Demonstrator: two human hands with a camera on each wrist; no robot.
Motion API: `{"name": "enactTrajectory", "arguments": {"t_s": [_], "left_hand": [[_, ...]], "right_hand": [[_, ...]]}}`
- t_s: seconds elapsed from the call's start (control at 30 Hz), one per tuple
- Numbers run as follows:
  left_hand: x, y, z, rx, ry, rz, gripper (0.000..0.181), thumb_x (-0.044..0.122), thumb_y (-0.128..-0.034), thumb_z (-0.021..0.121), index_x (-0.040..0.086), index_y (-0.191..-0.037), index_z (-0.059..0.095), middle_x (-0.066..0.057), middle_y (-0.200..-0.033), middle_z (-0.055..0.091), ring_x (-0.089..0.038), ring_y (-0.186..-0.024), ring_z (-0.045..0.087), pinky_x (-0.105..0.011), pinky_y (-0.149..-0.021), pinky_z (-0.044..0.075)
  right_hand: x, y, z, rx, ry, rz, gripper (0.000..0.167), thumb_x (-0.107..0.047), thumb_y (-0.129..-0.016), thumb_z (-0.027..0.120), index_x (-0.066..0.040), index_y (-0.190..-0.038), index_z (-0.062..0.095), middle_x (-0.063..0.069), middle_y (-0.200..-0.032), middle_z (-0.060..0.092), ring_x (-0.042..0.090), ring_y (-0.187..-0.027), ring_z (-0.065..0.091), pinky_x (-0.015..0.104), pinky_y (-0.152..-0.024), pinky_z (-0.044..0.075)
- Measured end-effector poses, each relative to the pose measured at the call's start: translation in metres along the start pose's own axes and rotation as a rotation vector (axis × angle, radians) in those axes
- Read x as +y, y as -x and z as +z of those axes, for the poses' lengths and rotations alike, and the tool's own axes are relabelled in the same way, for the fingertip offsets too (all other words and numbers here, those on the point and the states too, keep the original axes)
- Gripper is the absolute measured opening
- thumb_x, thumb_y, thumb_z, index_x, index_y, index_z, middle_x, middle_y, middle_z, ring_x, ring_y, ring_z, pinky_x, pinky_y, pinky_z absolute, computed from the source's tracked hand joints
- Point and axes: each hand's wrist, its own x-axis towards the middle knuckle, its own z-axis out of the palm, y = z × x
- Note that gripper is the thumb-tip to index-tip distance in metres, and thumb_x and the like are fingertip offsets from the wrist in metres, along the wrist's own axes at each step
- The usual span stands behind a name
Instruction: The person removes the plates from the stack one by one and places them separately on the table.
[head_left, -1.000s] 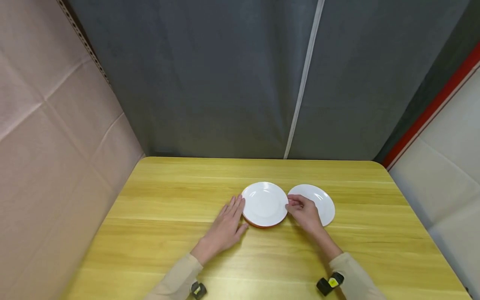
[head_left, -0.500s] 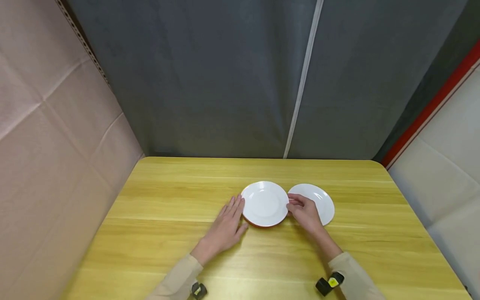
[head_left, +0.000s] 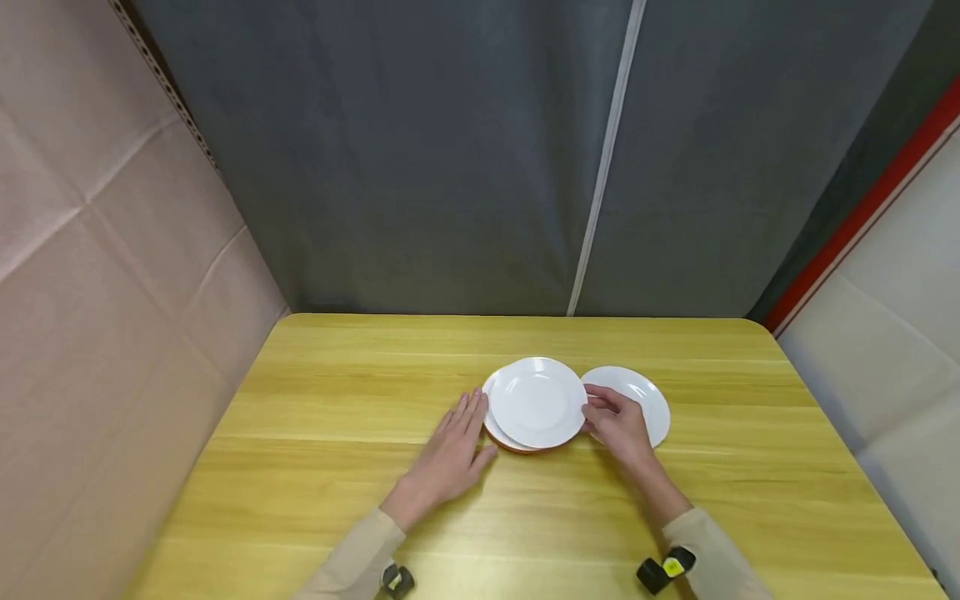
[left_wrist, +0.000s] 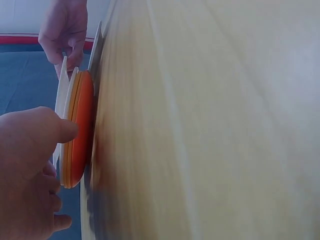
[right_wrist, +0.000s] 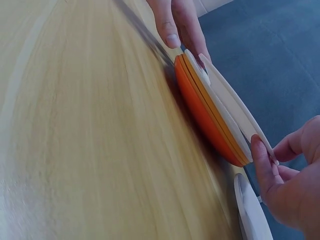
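Note:
My right hand [head_left: 621,427] pinches the right rim of a white plate [head_left: 538,404], thumb on one face and fingers on the other. This plate is raised a little and tilted over a stack, as the right wrist view shows. The stack has another white plate [right_wrist: 199,69] on top and orange plates [right_wrist: 207,117] beneath. My left hand [head_left: 447,460] lies at the left edge of the stack, fingers straight and touching the rim, thumb spread apart. One more white plate [head_left: 651,408] rests on the table to the right, partly hidden behind my right hand.
The wooden table [head_left: 337,400] has rounded far corners. Behind it hangs a dark grey curtain [head_left: 435,167] with a pale strip. A pale wall [head_left: 135,250] stands at the left, and a white panel [head_left: 900,333] with a red edge at the right.
My right hand has shifted slightly right and lifted the top white plate off-centre, so the white plate under it now shows at the left. My left hand has stayed in place.

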Motion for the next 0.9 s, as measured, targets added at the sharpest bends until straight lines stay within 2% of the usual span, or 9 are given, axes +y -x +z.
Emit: {"name": "enactTrajectory", "arguments": {"t_s": [0.43,0.9], "left_hand": [[0.000,0.002,0.000,0.013,0.001,0.016,0.072,0.043,-0.1070,0.045,0.006,-0.162,0.018,-0.018,-0.170,0.009,-0.038,-0.157,0.013,-0.056,-0.126,0.021],[0.002,0.002,-0.001,0.010,-0.010,0.022,0.073,0.043,-0.1068,0.046,0.003,-0.162,0.018,-0.019,-0.170,0.009,-0.037,-0.157,0.013,-0.055,-0.126,0.021]], "right_hand": [[-0.002,0.002,-0.014,0.015,-0.074,0.001,0.039,0.002,-0.096,0.058,0.010,-0.134,0.059,0.009,-0.100,0.068,0.005,-0.071,0.068,0.021,-0.069,0.062],[-0.002,0.001,-0.028,0.042,-0.090,0.017,0.041,0.002,-0.097,0.057,0.009,-0.138,0.056,0.004,-0.100,0.068,0.003,-0.075,0.067,0.021,-0.072,0.062]]}}
